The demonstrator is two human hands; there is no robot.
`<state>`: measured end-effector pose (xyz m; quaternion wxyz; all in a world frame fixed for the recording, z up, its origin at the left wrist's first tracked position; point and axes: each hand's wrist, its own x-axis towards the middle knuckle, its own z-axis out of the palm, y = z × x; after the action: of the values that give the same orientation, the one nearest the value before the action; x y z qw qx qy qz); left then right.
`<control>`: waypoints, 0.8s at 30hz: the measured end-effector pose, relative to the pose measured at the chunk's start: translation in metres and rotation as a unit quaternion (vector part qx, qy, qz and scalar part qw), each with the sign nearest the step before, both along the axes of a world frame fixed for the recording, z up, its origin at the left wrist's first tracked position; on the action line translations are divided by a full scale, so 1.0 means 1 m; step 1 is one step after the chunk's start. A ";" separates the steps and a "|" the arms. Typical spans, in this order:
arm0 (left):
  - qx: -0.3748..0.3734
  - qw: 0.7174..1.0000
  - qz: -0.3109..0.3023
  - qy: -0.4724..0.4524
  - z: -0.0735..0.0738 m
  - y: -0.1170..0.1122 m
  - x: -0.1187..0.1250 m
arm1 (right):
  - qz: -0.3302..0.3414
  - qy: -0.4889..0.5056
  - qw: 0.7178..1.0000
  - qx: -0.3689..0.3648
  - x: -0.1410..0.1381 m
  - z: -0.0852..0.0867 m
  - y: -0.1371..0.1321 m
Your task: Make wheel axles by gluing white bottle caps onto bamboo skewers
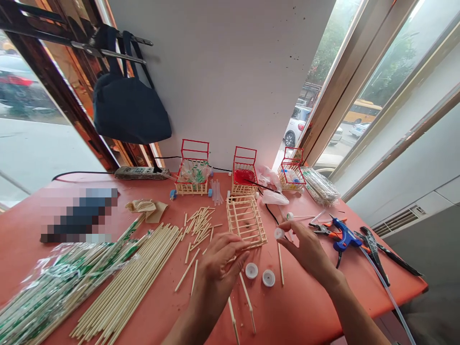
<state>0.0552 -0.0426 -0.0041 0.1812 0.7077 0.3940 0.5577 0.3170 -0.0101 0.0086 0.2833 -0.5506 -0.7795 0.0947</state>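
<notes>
My right hand [300, 244] pinches a small white bottle cap [279, 233] between thumb and fingertips. My left hand [221, 261] is closed, with curled fingers at the near left corner of a bamboo-stick frame [247, 218]. Whether those fingers grip the frame or something smaller is hidden. Two more white bottle caps, a left one [251, 271] and a right one [268, 278], lie on the table just below the hands. Joined sticks [247, 302] run out from beneath my left hand toward the near edge.
Behind stand three small stick carts, the left [194, 184], middle [244, 178] and right [292, 177]. Short cut sticks [201, 223] and long sticks [132, 282] lie left. A blue glue gun [347, 237] and pliers [373, 254] lie right. A power strip [142, 173] sits at back left.
</notes>
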 end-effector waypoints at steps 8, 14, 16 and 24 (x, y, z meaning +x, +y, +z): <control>-0.001 1.000 0.016 0.007 -0.006 0.002 0.002 | 0.006 -0.060 0.998 0.018 0.006 -0.044 0.016; 0.008 1.000 0.017 0.017 -0.007 0.004 0.001 | 0.001 -0.070 0.997 0.022 0.007 -0.052 0.014; 0.009 1.000 0.017 0.018 -0.007 0.004 0.000 | -0.003 -0.070 0.997 0.023 0.008 -0.053 0.014; 0.006 1.000 0.014 0.021 -0.005 0.003 -0.001 | -0.002 -0.057 0.998 0.025 0.009 -0.055 0.015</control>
<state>0.0540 -0.0394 -0.0091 0.1608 0.7152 0.4041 0.5472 0.3260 0.0046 -0.0467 0.2520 -0.5492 -0.7956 0.0435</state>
